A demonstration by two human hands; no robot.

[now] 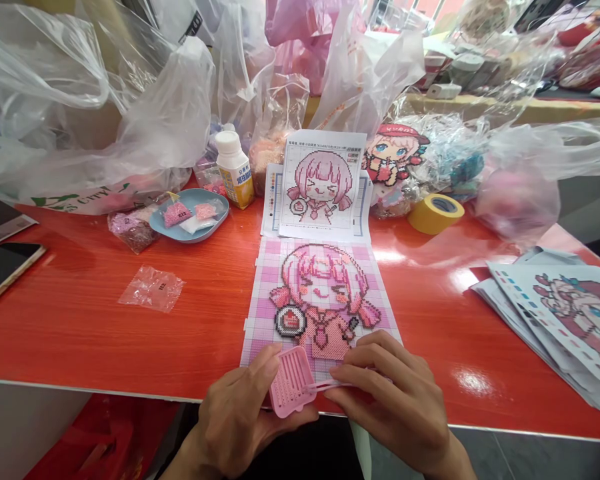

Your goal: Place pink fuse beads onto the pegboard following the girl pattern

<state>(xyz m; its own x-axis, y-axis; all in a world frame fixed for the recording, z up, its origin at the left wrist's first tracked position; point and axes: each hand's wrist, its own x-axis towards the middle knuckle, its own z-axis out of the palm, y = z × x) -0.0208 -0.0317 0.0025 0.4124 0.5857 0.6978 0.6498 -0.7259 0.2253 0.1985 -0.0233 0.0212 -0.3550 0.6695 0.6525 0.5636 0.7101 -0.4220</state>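
In my left hand [230, 413] is a small pink ridged bead tray [291, 373], tilted toward me at the table's front edge, with beads lying in its grooves. Pale pink tweezers [326, 385] are pinched in the fingers of my right hand [400, 393], their tips at the tray's right side. Beyond both hands lies a pink-and-white checked pegboard [263, 273] bearing a fuse bead picture [325, 293] of a pink-haired character. My hands cover part of the board's near edge. A printed pattern sheet [323, 183] showing the same character leans up behind it.
Left are a blue dish [215, 230] with bead packets, a small plastic bag [153, 289] and a phone [5, 270]. A bottle [234, 170], yellow tape roll [436, 213] and many plastic bags [165, 100] line the back. Printed papers [565, 320] lie right.
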